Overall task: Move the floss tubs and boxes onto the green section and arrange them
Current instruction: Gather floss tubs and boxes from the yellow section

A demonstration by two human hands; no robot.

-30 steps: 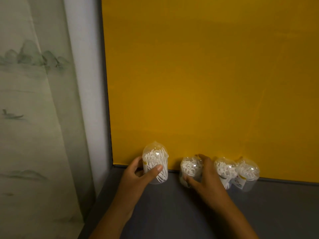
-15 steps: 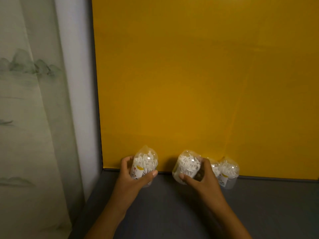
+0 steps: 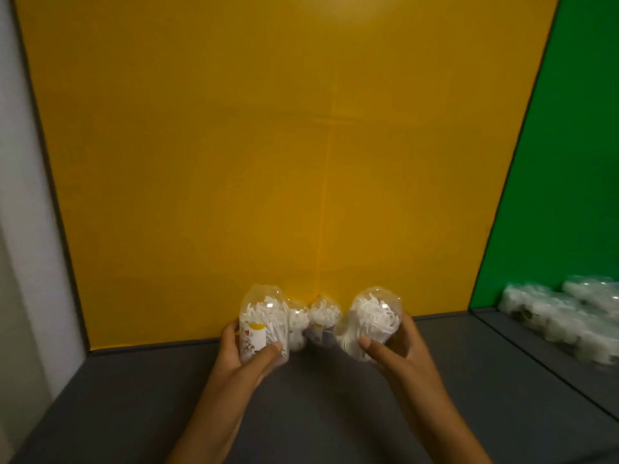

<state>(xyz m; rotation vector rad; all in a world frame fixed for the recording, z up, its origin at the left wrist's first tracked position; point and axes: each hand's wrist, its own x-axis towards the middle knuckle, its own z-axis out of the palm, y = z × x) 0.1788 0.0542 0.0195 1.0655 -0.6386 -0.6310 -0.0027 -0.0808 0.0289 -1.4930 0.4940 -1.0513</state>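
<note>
My left hand (image 3: 246,358) grips a clear floss tub (image 3: 264,321) full of white picks, label facing me, lifted off the grey surface. My right hand (image 3: 398,354) grips a second clear tub (image 3: 373,318), tilted to the right. Between them, two more tubs (image 3: 316,321) stand against the foot of the yellow panel (image 3: 268,162). The green panel (image 3: 569,162) stands at the far right, with several blurred clear floss tubs (image 3: 562,313) laid in rows in front of it.
A grey padded surface (image 3: 335,413) runs under both panels, with a seam (image 3: 552,373) crossing it at the right. A white wall (image 3: 20,229) borders the left side.
Both hands have lifted their tubs off the surface and drawn them toward me. The view has swung right, bringing the green panel and the tubs there into sight.
</note>
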